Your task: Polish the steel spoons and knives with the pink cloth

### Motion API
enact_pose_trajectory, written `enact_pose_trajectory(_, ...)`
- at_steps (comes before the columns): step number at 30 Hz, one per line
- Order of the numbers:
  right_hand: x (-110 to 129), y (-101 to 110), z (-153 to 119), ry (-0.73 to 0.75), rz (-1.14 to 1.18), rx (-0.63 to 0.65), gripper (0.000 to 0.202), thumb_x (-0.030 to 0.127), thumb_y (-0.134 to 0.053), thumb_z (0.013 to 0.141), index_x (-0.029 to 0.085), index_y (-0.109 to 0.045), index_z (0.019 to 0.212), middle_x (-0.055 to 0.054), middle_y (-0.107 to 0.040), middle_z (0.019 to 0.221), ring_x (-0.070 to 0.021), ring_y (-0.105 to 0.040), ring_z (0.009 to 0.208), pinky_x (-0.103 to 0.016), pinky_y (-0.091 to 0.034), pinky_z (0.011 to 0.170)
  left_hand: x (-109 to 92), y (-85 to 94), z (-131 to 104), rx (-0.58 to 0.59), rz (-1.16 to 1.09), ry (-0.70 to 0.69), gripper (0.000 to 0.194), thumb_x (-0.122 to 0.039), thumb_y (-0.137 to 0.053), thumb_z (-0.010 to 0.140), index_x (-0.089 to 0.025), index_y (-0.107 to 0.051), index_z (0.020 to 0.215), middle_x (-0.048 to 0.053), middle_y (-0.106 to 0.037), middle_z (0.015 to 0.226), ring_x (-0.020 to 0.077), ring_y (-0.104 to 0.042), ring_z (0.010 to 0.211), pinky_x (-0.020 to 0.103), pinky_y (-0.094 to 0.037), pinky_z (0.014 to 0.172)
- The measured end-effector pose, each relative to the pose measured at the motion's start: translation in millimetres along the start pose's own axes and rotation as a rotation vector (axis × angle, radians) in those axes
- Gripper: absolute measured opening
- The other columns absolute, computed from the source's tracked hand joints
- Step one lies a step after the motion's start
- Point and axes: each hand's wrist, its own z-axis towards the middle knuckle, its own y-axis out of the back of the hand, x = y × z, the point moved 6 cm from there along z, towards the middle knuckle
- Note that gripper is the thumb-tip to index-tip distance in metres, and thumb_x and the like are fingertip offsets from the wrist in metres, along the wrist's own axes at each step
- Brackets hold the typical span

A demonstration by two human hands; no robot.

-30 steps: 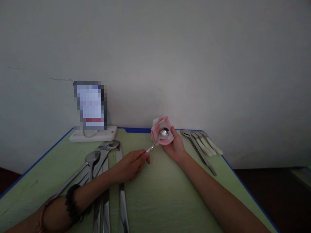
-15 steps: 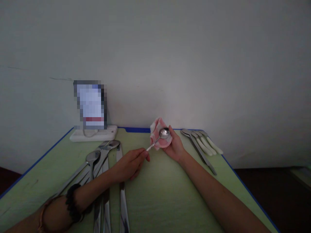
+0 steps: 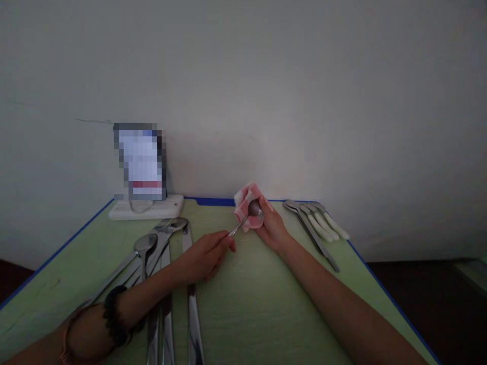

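A metal spoon (image 3: 239, 225) is pinched by the end of its handle in my left hand (image 3: 207, 255), its bowl pointing away to the right. That bowl lies against a pink and white cloth (image 3: 242, 210). Closed around the cloth, my right hand (image 3: 272, 225) has its thumb at the spoon bowl's edge. Both hands are above the table, near its far side. Under and beside my left forearm lie several metal spoons (image 3: 145, 244) and long flat-handled pieces of cutlery (image 3: 193, 309), partly covered by the arm.
Right of my right hand, a long-handled spoon (image 3: 317, 243) lies beside several white-handled forks (image 3: 321, 227). A blurred-out screen (image 3: 142, 162) stands on a white base (image 3: 171, 208) at the back left. The green table (image 3: 247, 304) has a blue edge and meets a wall behind.
The spoon has turned in my left hand, so its bowl looks darker now. My right thumb has come over the bowl's edge. The other cutlery lies as before.
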Motion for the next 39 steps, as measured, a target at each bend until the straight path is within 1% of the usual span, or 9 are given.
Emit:
enact_pose_trajectory(6,-7,16,4,-0.058,0.135,-0.213,0.026,0.036,-0.046,0.090,0.017,-0.063,0.096,-0.001,-0.071,0.087,-0.0136,-0.065,0.077,-0.028,-0.053,0.074,1,1.7,1,-0.010,0.001,0.001,0.034,-0.049,-0.034,0.089,-0.019,-0.046,0.077,-0.012,-0.032,0.038,0.0068,-0.031,0.029,0.016,-0.025,0.031)
enact_pose_trajectory(8,-6,20,5,-0.067,0.196,-0.239,0.031,0.036,-0.038,0.093,0.017,-0.062,0.097,-0.002,-0.071,0.091,-0.0148,-0.065,0.082,-0.031,-0.053,0.078,1,2.7,1,-0.027,-0.012,0.015,0.035,-0.050,-0.034,0.089,-0.019,-0.046,0.077,-0.012,-0.032,0.037,0.0066,-0.031,0.028,0.016,-0.024,0.031)
enact_pose_trajectory(13,1,10,3,-0.087,0.232,-0.086,0.040,0.044,-0.036,0.091,0.017,-0.062,0.103,-0.005,-0.071,0.099,-0.0188,-0.064,0.094,-0.036,-0.050,0.086,-2,3.4,1,-0.042,-0.091,0.029,0.037,-0.055,-0.037,0.085,-0.019,-0.046,0.079,-0.012,-0.031,0.039,0.0062,-0.031,0.028,0.016,-0.024,0.030)
enact_pose_trajectory(16,0,0,-2,-0.156,0.175,0.032,0.044,0.050,-0.039,0.088,0.015,-0.064,0.101,-0.006,-0.071,0.095,-0.0214,-0.064,0.094,-0.038,-0.049,0.087,-2,2.0,2,-0.014,-0.170,0.030,0.039,-0.057,-0.041,0.082,-0.018,-0.047,0.081,-0.013,-0.030,0.042,0.0056,-0.030,0.029,0.016,-0.025,0.030)
enact_pose_trajectory(19,-4,-5,-6,-0.213,0.133,0.080,0.044,0.050,-0.040,0.087,0.015,-0.064,0.099,-0.006,-0.072,0.090,-0.0219,-0.064,0.093,-0.038,-0.049,0.086,-1,1.1,2,0.009,-0.206,0.027,0.041,-0.059,-0.042,0.081,-0.018,-0.048,0.082,-0.013,-0.029,0.042,0.0052,-0.029,0.029,0.016,-0.025,0.030)
enact_pose_trajectory(22,-3,-6,-6,-0.205,0.132,0.074,0.045,0.051,-0.039,0.087,0.015,-0.064,0.098,-0.007,-0.072,0.088,-0.0229,-0.064,0.092,-0.039,-0.049,0.084,0,1.2,2,0.017,-0.211,0.020,0.041,-0.058,-0.042,0.083,-0.018,-0.048,0.082,-0.013,-0.029,0.042,0.0049,-0.029,0.029,0.016,-0.023,0.030)
enact_pose_trajectory(28,7,6,-2,-0.067,0.265,-0.021,0.049,0.052,-0.034,0.087,0.015,-0.061,0.106,-0.008,-0.071,0.096,-0.0235,-0.064,0.091,-0.042,-0.050,0.082,2,2.0,2,0.021,-0.226,0.024,0.039,-0.056,-0.042,0.084,-0.017,-0.049,0.082,-0.013,-0.028,0.044,0.0045,-0.031,0.030,0.015,-0.021,0.031)
enact_pose_trajectory(32,6,13,-1,-0.083,0.304,-0.048,0.056,0.057,-0.031,0.087,0.013,-0.060,0.107,-0.010,-0.070,0.098,-0.0233,-0.064,0.091,-0.041,-0.049,0.084,2,3.5,3,-0.011,-0.257,0.040,0.039,-0.056,-0.044,0.082,-0.017,-0.049,0.083,-0.012,-0.030,0.047,0.0037,-0.032,0.031,0.015,-0.023,0.031)
enact_pose_trajectory(39,3,7,-4,-0.135,0.255,-0.067,0.039,0.044,-0.038,0.085,0.016,-0.063,0.096,-0.005,-0.072,0.089,-0.0217,-0.064,0.088,-0.038,-0.048,0.086,-1,2.8,3,-0.003,-0.307,0.039,0.039,-0.056,-0.046,0.080,-0.017,-0.048,0.081,-0.013,-0.028,0.047,0.0039,-0.031,0.031,0.016,-0.025,0.032)
